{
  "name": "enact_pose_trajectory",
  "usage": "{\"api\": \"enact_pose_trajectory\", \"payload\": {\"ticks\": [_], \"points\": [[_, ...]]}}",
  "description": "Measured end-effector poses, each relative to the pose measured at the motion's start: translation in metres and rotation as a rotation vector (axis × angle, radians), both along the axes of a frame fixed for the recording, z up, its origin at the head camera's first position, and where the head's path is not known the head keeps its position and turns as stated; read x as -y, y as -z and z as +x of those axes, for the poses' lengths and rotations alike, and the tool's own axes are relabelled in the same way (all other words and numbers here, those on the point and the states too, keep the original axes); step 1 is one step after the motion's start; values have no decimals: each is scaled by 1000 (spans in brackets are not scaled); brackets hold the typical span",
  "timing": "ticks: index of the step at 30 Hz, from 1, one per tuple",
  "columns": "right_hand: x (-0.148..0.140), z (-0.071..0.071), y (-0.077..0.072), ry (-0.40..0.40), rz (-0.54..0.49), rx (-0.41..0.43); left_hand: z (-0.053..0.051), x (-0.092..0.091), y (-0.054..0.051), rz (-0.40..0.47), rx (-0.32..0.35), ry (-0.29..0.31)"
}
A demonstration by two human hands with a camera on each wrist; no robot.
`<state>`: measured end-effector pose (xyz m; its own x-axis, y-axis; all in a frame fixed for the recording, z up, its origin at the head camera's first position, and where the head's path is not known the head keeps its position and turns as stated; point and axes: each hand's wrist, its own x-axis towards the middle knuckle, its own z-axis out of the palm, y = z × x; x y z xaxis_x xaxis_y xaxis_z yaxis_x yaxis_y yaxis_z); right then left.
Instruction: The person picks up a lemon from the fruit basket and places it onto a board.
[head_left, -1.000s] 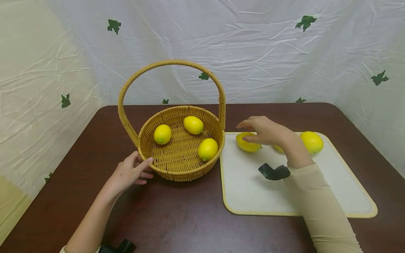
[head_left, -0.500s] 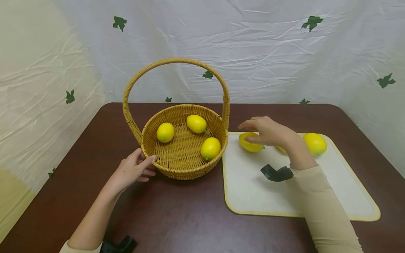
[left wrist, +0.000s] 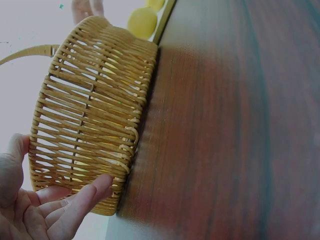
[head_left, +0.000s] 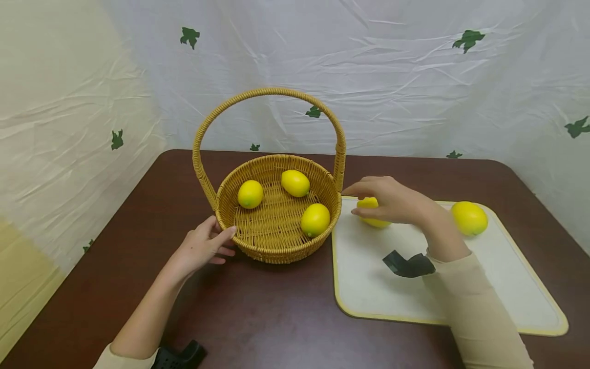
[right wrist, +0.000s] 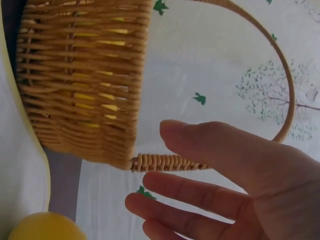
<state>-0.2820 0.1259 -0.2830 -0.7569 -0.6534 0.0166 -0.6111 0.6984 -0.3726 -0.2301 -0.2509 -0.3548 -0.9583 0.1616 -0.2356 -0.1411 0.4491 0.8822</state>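
My left hand holds the near-left side of a round wicker basket; its thumb lies on the rim and its fingers touch the outer wall, as the left wrist view shows. Inside the basket lie three lemons, left, back and front right. My right hand hovers beside the basket's right rim, above a lemon on a white board, partly hiding it. In the right wrist view its thumb and fingers are apart with nothing between them. Another lemon lies farther right on the board.
The white board with a yellow edge lies flat on the dark wood table, right of the basket. The tall arched handle rises over the basket. A white sheet with green leaf shapes hangs behind the table.
My right hand has moved left, closer to the basket's rim. The whole head view has shifted, so everything appears farther right. My left hand stays at the basket; the lemons keep their places.
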Motion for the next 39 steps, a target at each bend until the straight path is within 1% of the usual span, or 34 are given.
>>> {"api": "enact_pose_trajectory", "payload": {"ticks": [4,8,12,15,17,19,23,30,34,39], "points": [[16,4,-6,-91,-40,-63,0,3,0,-1,2,-8],[34,8,-18,-183,-47,-128,0,4,0,4,8,-14],[54,9,-32,-264,-43,-143,0,5,0,11,12,-24],[71,5,-41,-298,-26,-129,0,5,0,15,7,-22],[83,1,-45,-300,-5,-119,0,6,0,16,5,-19],[95,-4,-47,-284,30,-110,-1,5,0,16,4,-17],[117,-15,-45,-261,83,-105,-3,4,1,16,4,-11],[142,-34,-44,-305,77,-132,-5,1,0,19,9,-13],[152,-47,-40,-289,95,-75,-5,0,0,24,9,-11],[159,-70,-26,-255,122,-24,-3,-1,1,28,15,-24]]}}
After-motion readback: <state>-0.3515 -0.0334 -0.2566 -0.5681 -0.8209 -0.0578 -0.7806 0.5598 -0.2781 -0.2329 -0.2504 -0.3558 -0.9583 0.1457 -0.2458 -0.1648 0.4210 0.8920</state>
